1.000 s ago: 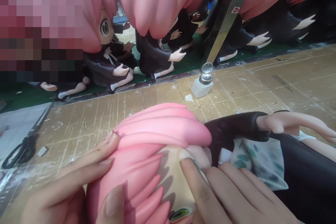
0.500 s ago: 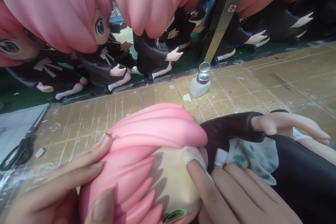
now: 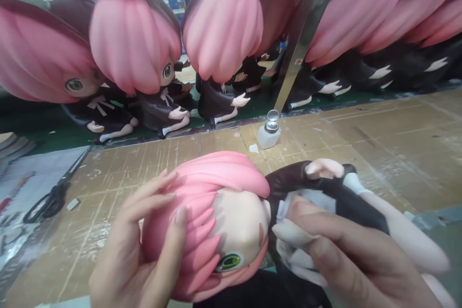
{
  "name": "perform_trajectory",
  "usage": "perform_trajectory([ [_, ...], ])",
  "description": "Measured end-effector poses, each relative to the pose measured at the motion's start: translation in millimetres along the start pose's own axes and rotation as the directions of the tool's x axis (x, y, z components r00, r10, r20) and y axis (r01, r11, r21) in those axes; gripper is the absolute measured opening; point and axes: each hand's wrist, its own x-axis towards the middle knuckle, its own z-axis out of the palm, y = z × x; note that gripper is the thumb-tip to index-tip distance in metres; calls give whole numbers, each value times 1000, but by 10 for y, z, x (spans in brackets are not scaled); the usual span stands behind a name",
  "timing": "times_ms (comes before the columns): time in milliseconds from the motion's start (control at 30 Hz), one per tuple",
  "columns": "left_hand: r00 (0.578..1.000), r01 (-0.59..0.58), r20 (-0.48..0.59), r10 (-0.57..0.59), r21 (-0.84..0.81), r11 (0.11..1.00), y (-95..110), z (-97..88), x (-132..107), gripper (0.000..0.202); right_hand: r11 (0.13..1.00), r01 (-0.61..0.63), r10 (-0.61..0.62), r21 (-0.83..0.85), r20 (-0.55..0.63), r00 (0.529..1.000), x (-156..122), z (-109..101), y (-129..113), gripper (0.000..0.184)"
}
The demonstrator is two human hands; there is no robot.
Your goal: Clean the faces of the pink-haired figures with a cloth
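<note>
A pink-haired doll [image 3: 241, 216] is found laid down at the near part of the counter [image 3: 378, 139], between the two hands, with its head towards the left, its body towards the right and one green eye exposed; what it is supported by underneath cannot be told. The left hand [image 3: 142, 245] is spread over the hair, thumb apart from the fingers, presumably so that the round head is prevented from rolling. By the right hand [image 3: 346, 255], a white cloth [image 3: 294, 233] is pinched between thumb and fingers over the doll's chest, bunched, it is judged, so that a small firm pad is offered. A white bottle [image 3: 269, 135] is stood upright beyond the head with its lid raised, probably for ready access. The scissors [image 3: 54, 200] are laid at the left, well apart from the doll, where interference is unlikely. Similar dolls [image 3: 224, 33] are lined up past the counter's far edge, apparently so that contact with the handled piece is avoided
</note>
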Motion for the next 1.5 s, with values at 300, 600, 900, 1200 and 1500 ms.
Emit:
perform_trajectory([
  [300, 786, 286, 613, 76, -469, 836, 837, 23, 135, 20, 769, -290, 175, 571, 248, 953, 205, -149, -383, 29],
  [600, 765, 595, 642, -50, -675, 437, 856, 177, 217, 25, 713, -425, 358, 557, 231, 904, 123, -225, -401, 30],
  [900, 783, 620, 593, -189, -717, 319, 1090, 157, 212, 30, 542, -476, 245, 693, 411, 878, 125, -254, -376, 21],
  [1200, 839, 535, 513, -183, -714, 451, 959, 166, 106, 29, 267, -446, 291, 854, 370, 882, -33, -107, -336, 15],
  [1500, 895, -417, 17, 445, -315, 852, 710, 603, -249, 19, 60, -285, 517, 957, 214, 829, -58, 127, -602, 38],
])
